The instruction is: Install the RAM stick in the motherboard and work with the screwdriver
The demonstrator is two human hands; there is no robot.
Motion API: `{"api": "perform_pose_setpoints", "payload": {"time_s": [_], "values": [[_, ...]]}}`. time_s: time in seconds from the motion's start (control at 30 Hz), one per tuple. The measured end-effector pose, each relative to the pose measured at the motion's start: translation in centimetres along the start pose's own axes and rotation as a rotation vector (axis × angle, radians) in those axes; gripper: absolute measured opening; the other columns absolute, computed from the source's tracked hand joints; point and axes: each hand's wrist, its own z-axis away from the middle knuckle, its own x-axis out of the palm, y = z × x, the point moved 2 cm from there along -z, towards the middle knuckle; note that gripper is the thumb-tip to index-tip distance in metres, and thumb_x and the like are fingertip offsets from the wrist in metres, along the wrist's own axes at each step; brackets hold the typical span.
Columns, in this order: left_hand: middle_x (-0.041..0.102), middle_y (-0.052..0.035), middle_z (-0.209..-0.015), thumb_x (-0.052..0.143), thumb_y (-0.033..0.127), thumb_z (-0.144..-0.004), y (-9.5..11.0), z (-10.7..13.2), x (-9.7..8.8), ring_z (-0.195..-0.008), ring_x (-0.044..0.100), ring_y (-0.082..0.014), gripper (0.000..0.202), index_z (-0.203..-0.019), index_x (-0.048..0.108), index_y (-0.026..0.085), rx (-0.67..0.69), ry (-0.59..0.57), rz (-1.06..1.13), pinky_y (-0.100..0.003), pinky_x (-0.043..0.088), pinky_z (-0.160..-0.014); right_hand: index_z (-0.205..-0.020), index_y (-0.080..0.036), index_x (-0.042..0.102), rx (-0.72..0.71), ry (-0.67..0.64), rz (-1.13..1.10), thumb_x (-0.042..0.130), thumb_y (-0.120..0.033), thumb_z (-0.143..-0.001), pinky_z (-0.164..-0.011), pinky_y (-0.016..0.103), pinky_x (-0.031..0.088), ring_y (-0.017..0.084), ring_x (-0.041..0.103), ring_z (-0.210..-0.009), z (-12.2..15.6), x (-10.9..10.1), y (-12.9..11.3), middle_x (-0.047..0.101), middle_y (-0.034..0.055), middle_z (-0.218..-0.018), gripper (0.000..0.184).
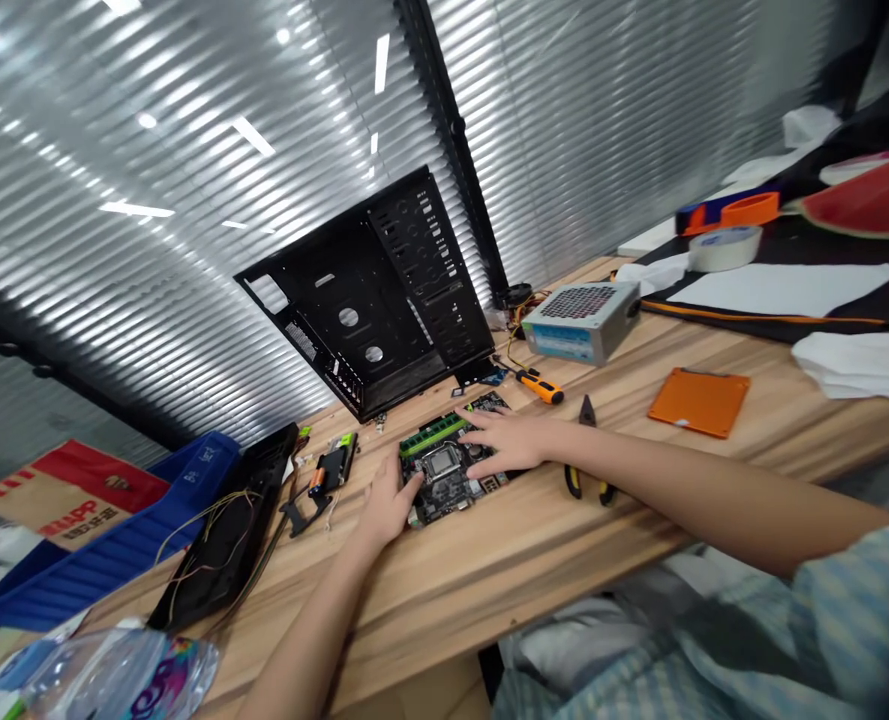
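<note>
A dark motherboard (451, 487) with a green memory stick and a square processor socket lies flat on the wooden table. At its left edge is my left hand (386, 503), with the thumb over the near corner and the fingers along the side, closed on the edge. My right hand (515, 440) rests on the board's right part, fingers spread apart and pointing left. Under my right forearm lie pliers (573, 480) with yellow-and-black handles, partly covered. Just beyond that hand is an orange-and-black screwdriver (540, 386).
A black computer case (384, 300) stands open behind the board. To its right sit a power supply (583, 318) and an orange flat piece (699, 401). Leftward are a black panel (226, 530) with wires, a blue bin (114, 560) and a plastic bottle (121, 675).
</note>
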Motion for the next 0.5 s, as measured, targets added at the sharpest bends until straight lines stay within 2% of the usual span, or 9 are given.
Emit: {"api": "perform_pose_setpoints", "payload": {"time_s": [0.23, 0.5], "values": [[0.034, -0.0167, -0.152, 0.048, 0.049, -0.089, -0.29, -0.15, 0.07, -0.141, 0.030, -0.0308, 0.071, -0.148, 0.029, 0.014, 0.012, 0.000, 0.012, -0.049, 0.021, -0.115, -0.143, -0.019, 0.045, 0.012, 0.004, -0.005, 0.040, -0.082, -0.076, -0.116, 0.055, 0.014, 0.038, 0.014, -0.144, -0.11, 0.11, 0.10, 0.009, 0.0111, -0.160, 0.091], [0.033, -0.0173, -0.152, 0.046, 0.049, -0.090, -0.19, -0.09, 0.06, -0.141, 0.029, -0.0304, 0.072, -0.149, 0.026, 0.012, 0.014, -0.008, -0.004, -0.048, 0.021, -0.115, -0.142, -0.019, 0.046, 0.014, 0.014, -0.013, 0.041, -0.082, -0.076, -0.117, 0.054, 0.014, 0.038, 0.014, -0.144, -0.23, 0.24, 0.29, 0.011, 0.0104, -0.160, 0.091]]}}
